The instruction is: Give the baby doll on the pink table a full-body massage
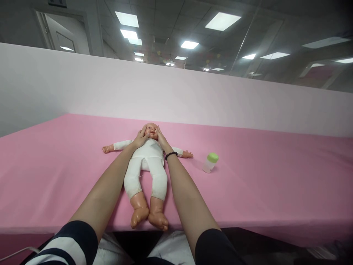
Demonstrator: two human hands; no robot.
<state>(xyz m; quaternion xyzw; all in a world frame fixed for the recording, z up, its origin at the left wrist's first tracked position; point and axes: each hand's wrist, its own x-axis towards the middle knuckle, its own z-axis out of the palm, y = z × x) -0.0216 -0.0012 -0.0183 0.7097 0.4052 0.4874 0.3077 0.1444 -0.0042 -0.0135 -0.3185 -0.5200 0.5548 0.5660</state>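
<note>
On its back lies a baby doll (147, 152) with a white cloth body, its head away from me and its feet toward the near table edge. My left hand (141, 138) rests against the left side of the doll's head, fingers stretched along the cheek. On the opposite cheek lies my right hand (162, 139), fingers also extended, a dark beaded bracelet (171, 155) at its wrist. Between both hands the doll's face stays visible. To the right of the doll stands a small clear bottle with a green lid (211, 159).
Pink cloth (261, 176) covers the table. Behind it runs a low white wall (176, 94) with glass above that shows ceiling lights. A doorway (64, 35) is at the far upper left. My legs are under the near edge.
</note>
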